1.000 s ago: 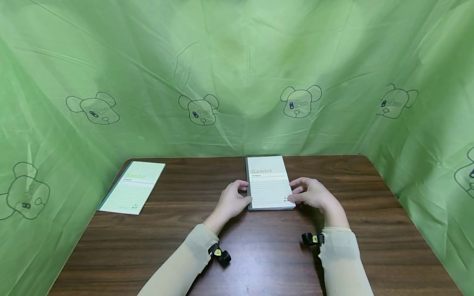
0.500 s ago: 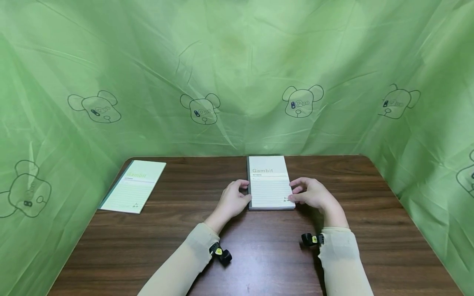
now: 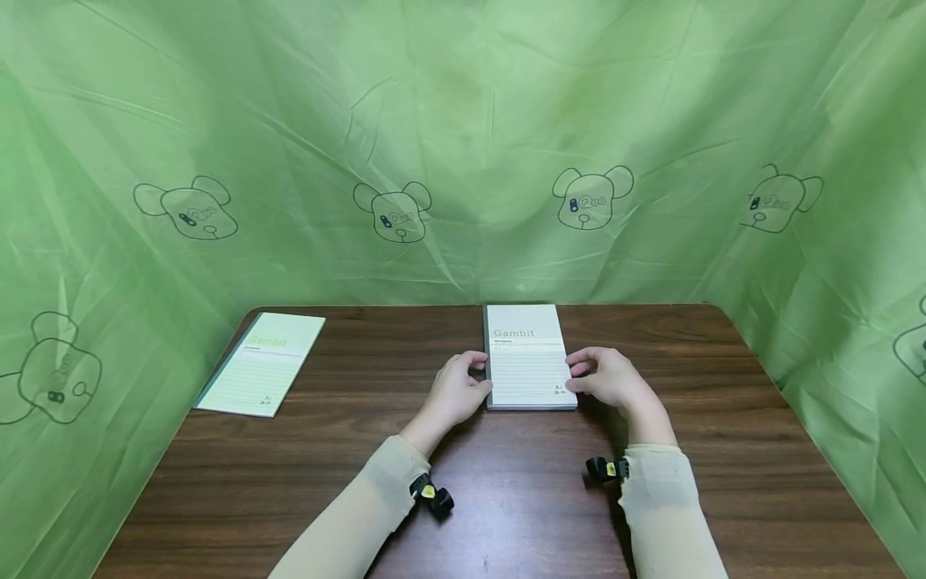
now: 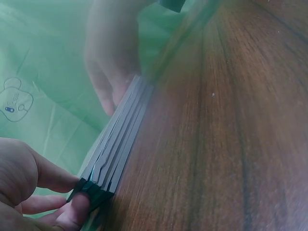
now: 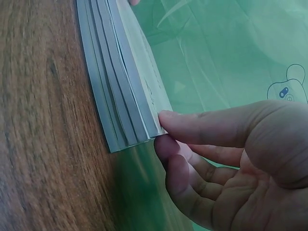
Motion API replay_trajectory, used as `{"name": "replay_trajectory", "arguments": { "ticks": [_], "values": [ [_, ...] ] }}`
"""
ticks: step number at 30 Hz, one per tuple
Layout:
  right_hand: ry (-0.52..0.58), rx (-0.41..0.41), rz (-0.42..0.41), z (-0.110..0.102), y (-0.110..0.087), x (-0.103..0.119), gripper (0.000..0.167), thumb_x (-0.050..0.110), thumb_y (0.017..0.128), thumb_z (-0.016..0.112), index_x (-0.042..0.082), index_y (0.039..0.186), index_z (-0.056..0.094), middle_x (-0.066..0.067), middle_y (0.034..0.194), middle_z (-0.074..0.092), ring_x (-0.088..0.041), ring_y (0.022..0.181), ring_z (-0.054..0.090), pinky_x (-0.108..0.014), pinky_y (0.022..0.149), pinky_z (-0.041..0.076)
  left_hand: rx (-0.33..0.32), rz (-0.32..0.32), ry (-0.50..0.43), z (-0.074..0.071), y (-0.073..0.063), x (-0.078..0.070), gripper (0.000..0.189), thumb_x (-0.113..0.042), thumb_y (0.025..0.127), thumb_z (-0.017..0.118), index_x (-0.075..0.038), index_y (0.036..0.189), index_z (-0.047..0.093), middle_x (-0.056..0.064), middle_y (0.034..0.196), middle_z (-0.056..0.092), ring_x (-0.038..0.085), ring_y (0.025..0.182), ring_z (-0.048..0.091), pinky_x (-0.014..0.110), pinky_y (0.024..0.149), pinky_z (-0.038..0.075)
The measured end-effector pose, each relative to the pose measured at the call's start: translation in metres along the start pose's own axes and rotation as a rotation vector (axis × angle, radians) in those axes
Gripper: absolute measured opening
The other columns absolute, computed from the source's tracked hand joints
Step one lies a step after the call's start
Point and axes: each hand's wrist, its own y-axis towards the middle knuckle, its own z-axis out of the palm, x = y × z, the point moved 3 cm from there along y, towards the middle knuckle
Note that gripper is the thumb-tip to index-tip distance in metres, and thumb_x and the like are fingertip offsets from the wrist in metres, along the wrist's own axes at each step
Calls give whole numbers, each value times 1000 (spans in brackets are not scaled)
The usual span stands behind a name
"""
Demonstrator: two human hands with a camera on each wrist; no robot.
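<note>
A stack of several notebooks (image 3: 528, 362) lies on the table, its top cover white and printed "Gambit", with a dark spine at left. My left hand (image 3: 456, 390) touches the spine side with thumb and relaxed fingers; the left wrist view shows its fingertips (image 4: 77, 208) against the bound edge. My right hand (image 3: 611, 378) is at the opposite edge. In the right wrist view, its thumb lies on the top cover's near corner and the fingers bend below it, pinching the top notebook (image 5: 144, 72). The page edges are slightly uneven.
Another "Gambit" notebook (image 3: 264, 362) lies slanted by the left edge of the brown wooden table (image 3: 506, 515). A green curtain (image 3: 463, 121) with bear-head drawings hangs around the back and sides.
The stack and both hands stay nearly in place. My right hand shifts very slightly at the notebooks' edge. The head view moves a little.
</note>
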Motion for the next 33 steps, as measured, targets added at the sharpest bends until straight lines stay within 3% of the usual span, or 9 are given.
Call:
{"name": "replay_trajectory", "arguments": {
  "ticks": [4, 11, 17, 25, 33],
  "values": [
    [6, 2, 6, 0, -1, 1, 45, 3, 90, 85, -4, 132, 69, -20, 114, 73, -18, 83, 70, -32, 74, 56, 5, 3, -5, 0, 0, 0, 45, -8, 94, 78, -1, 137, 69, 14, 125, 70, 20, 92, 73, 39, 87, 60],
    [-39, -8, 4, 0, -1, 2, 44, 9, 92, 86, -2, 132, 70, -20, 119, 74, -30, 107, 67, -34, 82, 52, 20, 3, -8, -3, 0, -2, 47, -7, 93, 78, -1, 139, 69, 15, 124, 74, 19, 91, 74, 37, 84, 61],
    [-67, -44, 6, 1, 0, 8, 44, 16, 95, 83, 1, 134, 71, -17, 124, 74, -32, 117, 64, -37, 89, 50, 38, -8, -16, -3, 1, -1, 50, -10, 92, 80, -1, 140, 69, 14, 125, 74, 18, 91, 73, 37, 85, 60],
    [-51, -82, -59, 4, -2, 24, 41, 19, 98, 81, 3, 135, 71, -13, 122, 74, -26, 103, 68, -35, 84, 52, 76, -16, -32, -6, 4, 2, 50, -16, 92, 81, -3, 138, 70, 11, 122, 76, 14, 89, 74, 34, 81, 60],
    [-8, -85, -109, 18, 0, 37, 39, 23, 100, 79, 2, 132, 72, -13, 118, 76, -24, 93, 71, -33, 76, 55, 102, -12, -61, -21, 6, 4, 40, -19, 94, 80, -5, 132, 73, 9, 119, 77, 11, 76, 70, 32, 66, 58]
  ]
}}
